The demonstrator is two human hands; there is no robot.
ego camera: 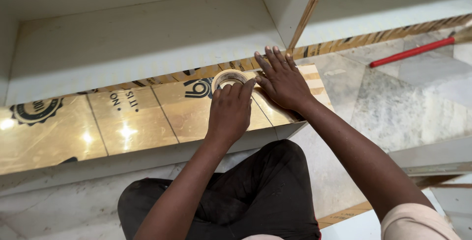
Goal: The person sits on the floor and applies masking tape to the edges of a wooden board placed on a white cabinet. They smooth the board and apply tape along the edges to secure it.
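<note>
Tape roll (pixel 229 78): a roll of clear brownish tape lying flat on the plank, near the plank's right end and close to its far edge.
Left hand (pixel 229 111): rests over the near side of the tape roll, fingers curled around its rim and touching it, gripping the roll.
Right hand (pixel 282 80): lies flat on the plank just right of the tape roll, fingers spread wide and pointing away from the person, holding nothing.
Plank (pixel 132 122): a long glossy board with a shiny brown printed film, running from the left edge of the view to the hands; it lies along the front of the cabinet.
Cabinet (pixel 147 33): white shelving beyond the plank, with an upright divider (pixel 309 10) standing past the right hand.
Floor (pixel 403 97): pale marble, to the right of and below the plank.
Red handle (pixel 412 52): lies on the floor, well to the right of the plank.
Legs (pixel 246 196): in dark trousers, folded on the floor on the near side of the plank.
</note>
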